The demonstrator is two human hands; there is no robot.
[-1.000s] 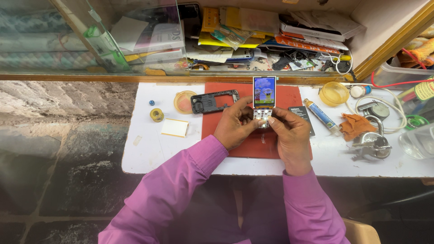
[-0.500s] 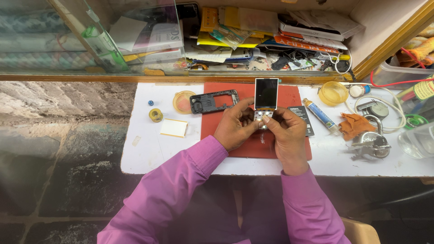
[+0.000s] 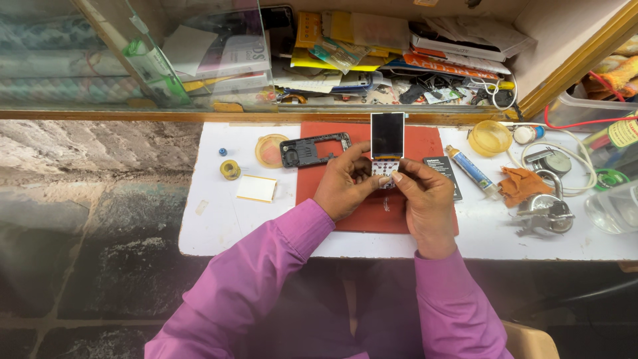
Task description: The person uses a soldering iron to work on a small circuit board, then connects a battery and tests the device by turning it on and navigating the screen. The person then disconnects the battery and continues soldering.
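A small bar phone [image 3: 387, 143] with a dark screen and white keypad is held upright over a red mat [image 3: 372, 213]. My left hand [image 3: 342, 186] grips its lower left side. My right hand [image 3: 425, 199] holds its lower right side, with the index fingertip on the keypad. A black phone frame [image 3: 314, 149] lies on the mat's far left edge. A black battery [image 3: 442, 176] lies on the mat right of the phone, partly hidden by my right hand.
On the white table [image 3: 219, 219]: a white card [image 3: 256, 189], yellow tape roll [image 3: 230, 169], round orange lid [image 3: 269, 150], glue tube [image 3: 470, 169], orange cloth [image 3: 522, 185], metal padlock [image 3: 545, 209], yellow dish [image 3: 489, 137]. A cluttered glass cabinet [image 3: 372, 46] stands behind.
The phone's screen was lit a second ago and is now dark. Both hands have stayed on the phone's lower part, with fingers shifting slightly on the keypad.
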